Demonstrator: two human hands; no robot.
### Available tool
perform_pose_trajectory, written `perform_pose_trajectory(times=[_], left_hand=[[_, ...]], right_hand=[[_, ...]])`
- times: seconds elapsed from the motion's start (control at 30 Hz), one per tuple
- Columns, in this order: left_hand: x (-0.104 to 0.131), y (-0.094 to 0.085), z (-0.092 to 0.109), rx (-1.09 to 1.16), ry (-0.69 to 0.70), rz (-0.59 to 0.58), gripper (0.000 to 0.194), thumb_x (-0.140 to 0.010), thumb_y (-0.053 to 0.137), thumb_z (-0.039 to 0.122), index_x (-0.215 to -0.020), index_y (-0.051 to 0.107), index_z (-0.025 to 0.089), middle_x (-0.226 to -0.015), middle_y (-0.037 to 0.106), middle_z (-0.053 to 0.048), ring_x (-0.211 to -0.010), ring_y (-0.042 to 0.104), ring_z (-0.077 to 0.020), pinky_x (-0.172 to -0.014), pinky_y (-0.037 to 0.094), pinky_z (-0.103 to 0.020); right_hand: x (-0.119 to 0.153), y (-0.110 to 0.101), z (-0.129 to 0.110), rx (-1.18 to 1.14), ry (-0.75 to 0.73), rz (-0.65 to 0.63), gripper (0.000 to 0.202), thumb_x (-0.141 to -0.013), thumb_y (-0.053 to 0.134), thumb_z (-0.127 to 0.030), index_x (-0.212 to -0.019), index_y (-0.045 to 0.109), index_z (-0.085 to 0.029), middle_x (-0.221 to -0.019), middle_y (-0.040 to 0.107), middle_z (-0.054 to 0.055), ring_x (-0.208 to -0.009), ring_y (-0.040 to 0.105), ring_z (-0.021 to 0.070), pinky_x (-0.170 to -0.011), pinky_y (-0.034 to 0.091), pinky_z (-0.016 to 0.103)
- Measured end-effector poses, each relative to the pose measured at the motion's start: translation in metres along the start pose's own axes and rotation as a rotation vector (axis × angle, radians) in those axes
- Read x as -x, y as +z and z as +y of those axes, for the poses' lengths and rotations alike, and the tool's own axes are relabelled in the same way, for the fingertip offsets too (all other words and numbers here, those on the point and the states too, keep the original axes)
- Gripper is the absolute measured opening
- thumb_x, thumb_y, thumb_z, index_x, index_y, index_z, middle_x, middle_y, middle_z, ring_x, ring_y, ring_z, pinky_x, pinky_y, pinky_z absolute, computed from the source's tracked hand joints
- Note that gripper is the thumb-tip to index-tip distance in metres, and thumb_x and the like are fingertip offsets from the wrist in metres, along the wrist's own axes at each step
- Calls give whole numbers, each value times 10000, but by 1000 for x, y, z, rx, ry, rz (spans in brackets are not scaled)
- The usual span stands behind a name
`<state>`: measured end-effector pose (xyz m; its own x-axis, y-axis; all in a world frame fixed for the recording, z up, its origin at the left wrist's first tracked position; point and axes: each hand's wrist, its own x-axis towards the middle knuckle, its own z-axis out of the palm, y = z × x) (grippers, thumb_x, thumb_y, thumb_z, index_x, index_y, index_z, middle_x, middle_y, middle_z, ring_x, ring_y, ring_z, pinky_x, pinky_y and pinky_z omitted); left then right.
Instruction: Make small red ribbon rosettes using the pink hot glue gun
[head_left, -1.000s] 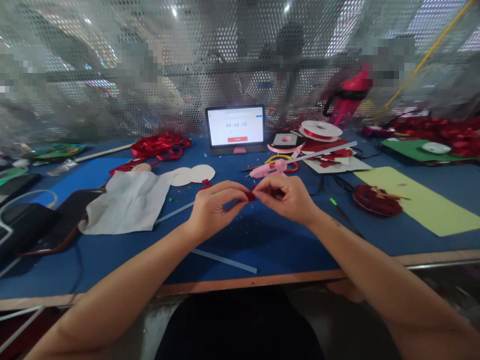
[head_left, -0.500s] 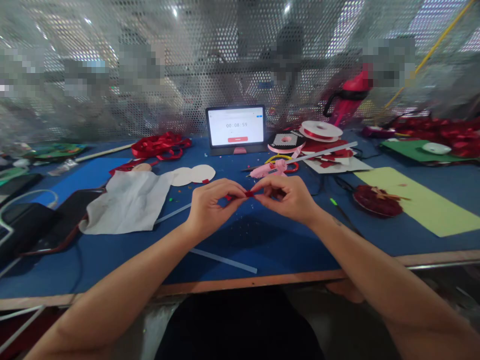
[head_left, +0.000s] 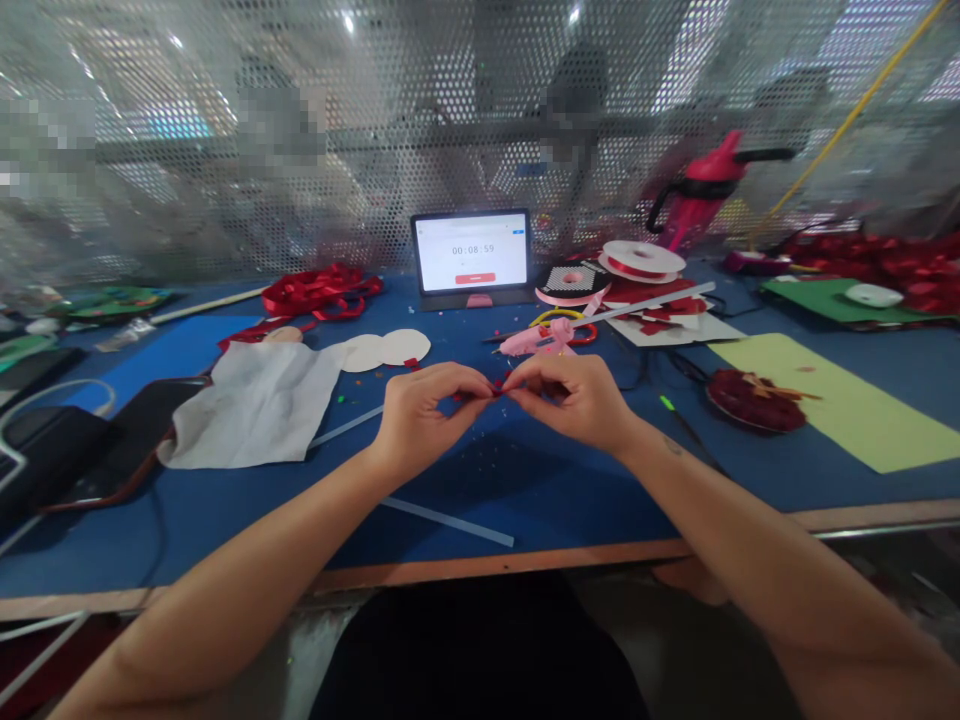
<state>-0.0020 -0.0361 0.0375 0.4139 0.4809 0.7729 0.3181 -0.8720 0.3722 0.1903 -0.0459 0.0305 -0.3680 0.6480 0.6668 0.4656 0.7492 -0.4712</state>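
Note:
A small piece of red ribbon (head_left: 498,388) is pinched between both hands above the blue table (head_left: 570,500). My left hand (head_left: 431,400) grips its left end with thumb and forefinger. On the other end, my right hand (head_left: 566,392) closes in the same kind of pinch, and the fingertips of the two hands nearly meet. Most of the ribbon is hidden by the fingers. Just beyond my right hand lies a pink glue gun (head_left: 536,340) with a long glue stick (head_left: 645,303) in its back. Two white round cutouts (head_left: 405,347) lie behind my left hand, a red scrap on their edge.
A tablet (head_left: 472,255) showing a timer stands at the back. Ribbon spools (head_left: 641,262), scissors (head_left: 585,330) and a pink bottle (head_left: 701,195) are at the back right. White cloth (head_left: 259,405) and a phone (head_left: 139,440) lie left. A loose glue stick (head_left: 450,522) is near the front edge.
The red ribbon between my fingertips has been bunched or folded, so less of its flat face shows. Both hands stay in nearly the same place.

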Motion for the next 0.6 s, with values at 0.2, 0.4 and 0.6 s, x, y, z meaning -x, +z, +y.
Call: perform_pose_trajectory(times=[0.2, 0.4, 0.6], left_hand=[[1, 0, 2, -18, -26, -15, 52, -742, 615, 119, -718, 650, 148, -688, 676, -6, -622, 621, -84, -583, 488, -171], [1, 0, 2, -14, -82, -28, 56, -737, 613, 118, -720, 659, 143, -687, 674, -7, -618, 615, -81, -590, 486, -168], [1, 1, 2, 2, -131, -44, 69, -719, 612, 96, -711, 663, 142, -684, 674, -1, -606, 610, -72, -587, 485, -154]], right_hand=[[0, 1, -1, 19, 11, -14, 93, -783, 557, -240, -773, 602, -160, -527, 503, -51, -446, 384, 43, -450, 306, 180], [1, 2, 0, 44, 16, -30, 84, -786, 542, -221, -775, 592, -154, -545, 529, -45, -466, 422, 45, -480, 324, 180], [1, 2, 2, 179, -75, -53, 99, -800, 508, -196, -821, 602, -171, -583, 582, -37, -513, 473, 64, -533, 342, 192]])
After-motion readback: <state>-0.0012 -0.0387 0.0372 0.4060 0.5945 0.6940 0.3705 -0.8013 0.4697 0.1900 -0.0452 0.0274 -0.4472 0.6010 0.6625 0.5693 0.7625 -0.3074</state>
